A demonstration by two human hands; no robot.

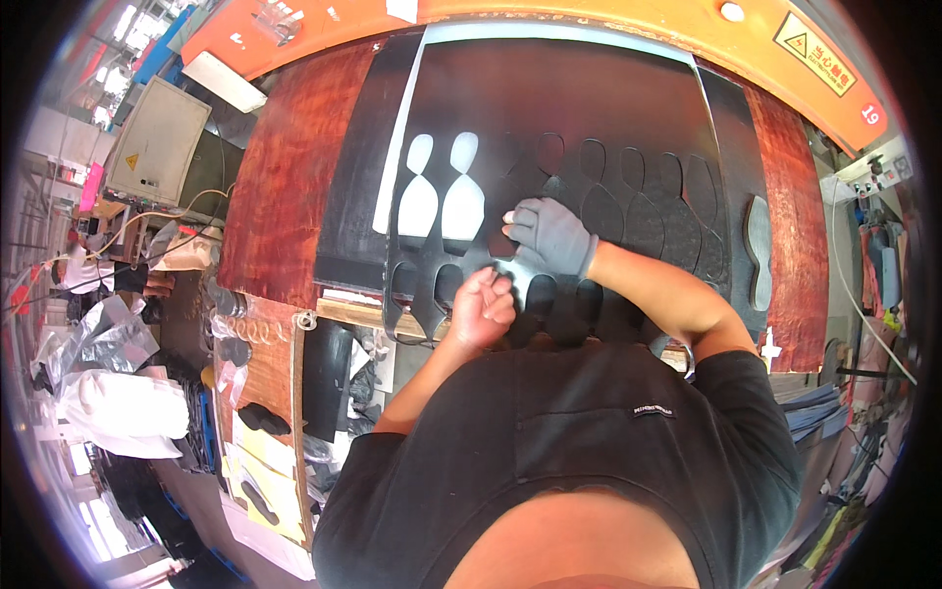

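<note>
A black sheet [559,88] lies over a white backing on the press table, with a row of shoe-sole outlines cut into it. At the left of the row, two sole-shaped openings [461,206] show the white below. My right hand [551,236], in a grey glove with bare fingertips, is closed over the middle of the row. Close below it, my bare left hand [483,306] has its fingers curled together near the sheet's near edge. Whatever either hand grips is too dark and covered to make out. Sole outlines [633,182] right of the glove still hold black material.
A sole-shaped cutting die [758,253] stands on the right of the table. Reddish-brown boards [294,177] flank the black surface. An orange machine beam [589,15] spans the far side. To the left are a grey control box [157,137] and a side bench [260,373] with scraps.
</note>
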